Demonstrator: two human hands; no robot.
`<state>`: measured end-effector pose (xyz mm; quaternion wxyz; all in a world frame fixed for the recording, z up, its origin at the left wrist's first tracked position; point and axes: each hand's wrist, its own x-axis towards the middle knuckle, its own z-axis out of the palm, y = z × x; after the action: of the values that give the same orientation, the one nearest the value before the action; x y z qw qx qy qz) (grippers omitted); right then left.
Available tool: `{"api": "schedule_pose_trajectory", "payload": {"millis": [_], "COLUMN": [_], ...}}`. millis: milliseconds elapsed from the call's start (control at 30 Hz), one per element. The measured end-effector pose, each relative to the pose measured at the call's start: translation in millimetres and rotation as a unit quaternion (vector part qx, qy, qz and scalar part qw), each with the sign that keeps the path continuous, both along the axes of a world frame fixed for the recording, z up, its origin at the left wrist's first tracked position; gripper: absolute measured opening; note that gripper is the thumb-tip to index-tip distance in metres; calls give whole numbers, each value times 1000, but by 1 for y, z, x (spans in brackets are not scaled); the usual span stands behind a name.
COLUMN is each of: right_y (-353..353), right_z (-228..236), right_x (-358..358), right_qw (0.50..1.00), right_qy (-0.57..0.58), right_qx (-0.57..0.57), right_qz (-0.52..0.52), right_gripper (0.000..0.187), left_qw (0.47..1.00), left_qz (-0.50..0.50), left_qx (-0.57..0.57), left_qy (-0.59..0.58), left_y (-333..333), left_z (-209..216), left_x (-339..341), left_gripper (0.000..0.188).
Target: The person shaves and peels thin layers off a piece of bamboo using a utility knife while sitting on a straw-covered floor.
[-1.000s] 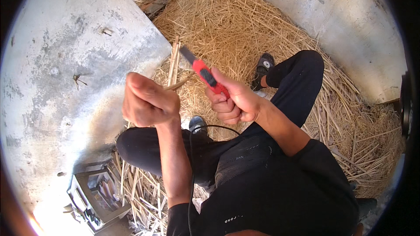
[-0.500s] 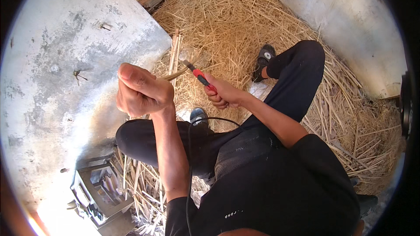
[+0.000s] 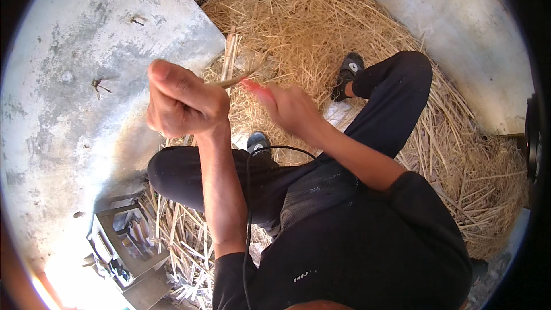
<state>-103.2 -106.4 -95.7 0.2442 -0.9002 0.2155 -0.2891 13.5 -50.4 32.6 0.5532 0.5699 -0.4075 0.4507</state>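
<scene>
My left hand is curled into a fist, pinching a thin strip that pokes out to the right. My right hand is wrapped around a red knife, blurred at the strip's right end; whether they touch, I cannot tell. Farther off lie pale sticks and, beyond my hands, heaped straw.

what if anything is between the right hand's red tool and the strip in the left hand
Nothing visible. The red tool, blurred in the right hand, is close to the thin strip sticking out of the left hand; the blur hides whether they touch. The straw lies beneath, not between them.
</scene>
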Motion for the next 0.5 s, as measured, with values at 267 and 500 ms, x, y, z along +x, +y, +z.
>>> {"api": "schedule_pose_trajectory", "payload": {"millis": [267, 500], "right_y": [-41, -49], "right_z": [-52, -65], "right_x": [16, 7], "right_qw": [689, 367], "right_qy": [74, -9], "right_qx": [703, 874], "right_qz": [162, 319], "right_gripper": [55, 55], "left_qw": [999, 997], "left_qz": [-33, -74], "left_qx": [26, 7], "left_qy": [-17, -32], "left_y": [6, -8], "left_z": [-24, -19], "left_x": [-4, -2], "left_gripper": [43, 43]}}
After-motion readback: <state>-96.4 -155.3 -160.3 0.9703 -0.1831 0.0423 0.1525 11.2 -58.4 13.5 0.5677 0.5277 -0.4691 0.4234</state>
